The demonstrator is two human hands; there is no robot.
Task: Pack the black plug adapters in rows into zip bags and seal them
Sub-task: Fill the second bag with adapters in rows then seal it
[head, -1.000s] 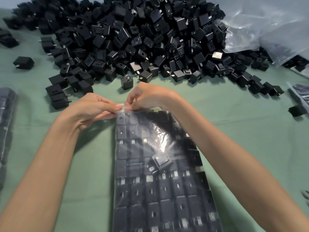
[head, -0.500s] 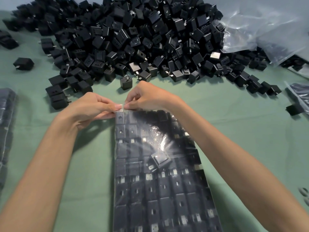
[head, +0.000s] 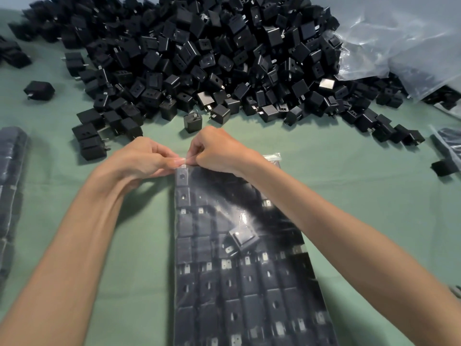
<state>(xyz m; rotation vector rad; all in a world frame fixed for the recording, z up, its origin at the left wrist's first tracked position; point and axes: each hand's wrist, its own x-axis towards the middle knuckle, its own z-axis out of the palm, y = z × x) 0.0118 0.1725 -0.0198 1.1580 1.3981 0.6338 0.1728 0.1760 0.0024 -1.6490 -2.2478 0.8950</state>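
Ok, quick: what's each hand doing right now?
Left hand: pinching the top edge of the zip bag.
Right hand: pinching the same edge, beside it.

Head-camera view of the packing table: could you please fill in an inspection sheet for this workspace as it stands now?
Surface: green cloth, lying under everything.
Job's things: zip bag filled with adapters in rows; one adapter lies askew among the rows; heap of loose adapters behind.
Clutter: stray adapter far left; filled bag at the left edge; clear plastic bags far right.
Hands: left hand and right hand pinch the zip bag's top edge near its left corner.
Cables: nothing seen.
Surroundings: nothing seen.
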